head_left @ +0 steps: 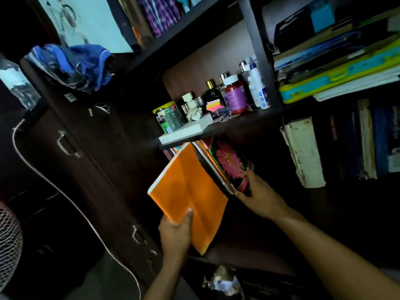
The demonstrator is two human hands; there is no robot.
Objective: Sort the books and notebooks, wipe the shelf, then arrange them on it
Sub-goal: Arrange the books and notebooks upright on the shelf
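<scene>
two hands [176, 232] [257, 194] grip orange notebook [188, 195] and flower-cover book [230, 162], fingers partly hidden behind covers.

Dim room. Dark wooden cupboard [71, 148] with metal handles, blue cloth [73, 66] heaped on top. Pale teal wall [97, 22] behind cupboard; white cord [65, 198] across its front; fan grille [8, 241] lower left.

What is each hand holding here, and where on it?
Left hand grips the orange notebook at its bottom edge; right hand pinches the flower-cover notebook at its lower corner.
</scene>
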